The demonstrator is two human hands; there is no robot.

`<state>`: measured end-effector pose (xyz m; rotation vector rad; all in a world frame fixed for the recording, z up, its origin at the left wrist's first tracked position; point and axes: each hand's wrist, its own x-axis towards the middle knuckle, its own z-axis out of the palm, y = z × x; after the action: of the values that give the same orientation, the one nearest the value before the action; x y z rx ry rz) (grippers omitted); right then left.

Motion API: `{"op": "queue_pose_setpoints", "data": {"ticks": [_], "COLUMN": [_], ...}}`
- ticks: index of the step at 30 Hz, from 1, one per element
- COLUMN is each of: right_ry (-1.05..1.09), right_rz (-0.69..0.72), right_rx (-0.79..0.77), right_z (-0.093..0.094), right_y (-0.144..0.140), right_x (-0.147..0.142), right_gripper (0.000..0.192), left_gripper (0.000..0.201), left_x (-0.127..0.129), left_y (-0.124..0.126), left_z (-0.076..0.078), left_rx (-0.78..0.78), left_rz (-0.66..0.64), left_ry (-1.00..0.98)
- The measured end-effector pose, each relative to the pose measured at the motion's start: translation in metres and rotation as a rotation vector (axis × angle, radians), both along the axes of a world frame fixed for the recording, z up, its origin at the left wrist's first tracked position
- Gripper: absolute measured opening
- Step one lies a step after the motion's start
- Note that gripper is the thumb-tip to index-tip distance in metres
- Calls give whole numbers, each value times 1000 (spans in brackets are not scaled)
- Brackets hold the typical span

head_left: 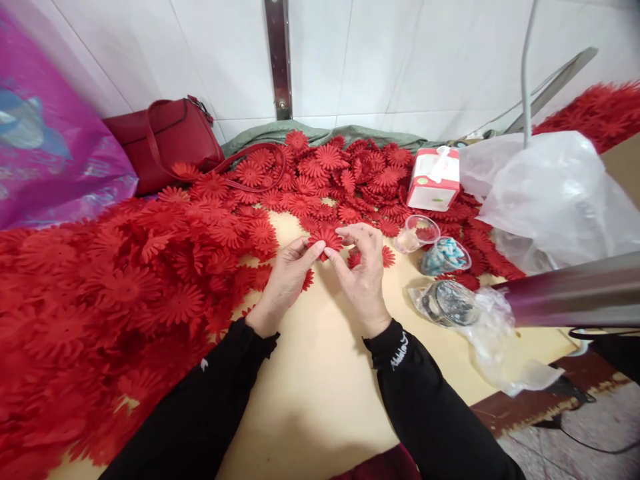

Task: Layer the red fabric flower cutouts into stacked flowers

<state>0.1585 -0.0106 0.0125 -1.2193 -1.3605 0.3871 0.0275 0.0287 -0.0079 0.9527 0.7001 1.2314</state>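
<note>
Between my two hands, over the middle of the table (310,373), is a red artificial flower (326,240) with many narrow petals. My left hand (290,273) pinches its left edge, thumb on the near side. From the right, my right hand (364,270) grips the same flower, its thumb at the near edge and its fingers curled around the far side. Whether it is one layer or several stacked I cannot tell. A few loose red flowers (387,257) lie on the table close to my right hand.
Heaped red flowers (125,287) cover the left and back. A red handbag (175,143) and purple bag (55,133) stand back left. At right are a tissue box (434,179), a clear cup (423,232), a cup with blue-white stuff (446,256), a wrapped black roll (451,303) and plastic bags (555,193).
</note>
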Motion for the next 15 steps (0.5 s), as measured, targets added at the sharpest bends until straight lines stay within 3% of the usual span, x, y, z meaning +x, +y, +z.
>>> {"op": "queue_pose_setpoints", "data": {"ticks": [7,11,15], "right_ry": [127,277,504], "right_rz": [78,125,72], "right_rx": [-74,-158,-194], "right_z": [-3,-6,-12], "right_y": [0,3,10], "right_x": [-4,-1,9], "right_gripper": [11,19,25], "left_gripper": [23,25,28], "left_x": [-2,-1,1], "left_y": [0,-1,-2], "left_z": [-4,-3,0], "left_rx": [25,-13,-67], "left_rz": [38,16,17], "left_ry": [-28,-28,-104]}}
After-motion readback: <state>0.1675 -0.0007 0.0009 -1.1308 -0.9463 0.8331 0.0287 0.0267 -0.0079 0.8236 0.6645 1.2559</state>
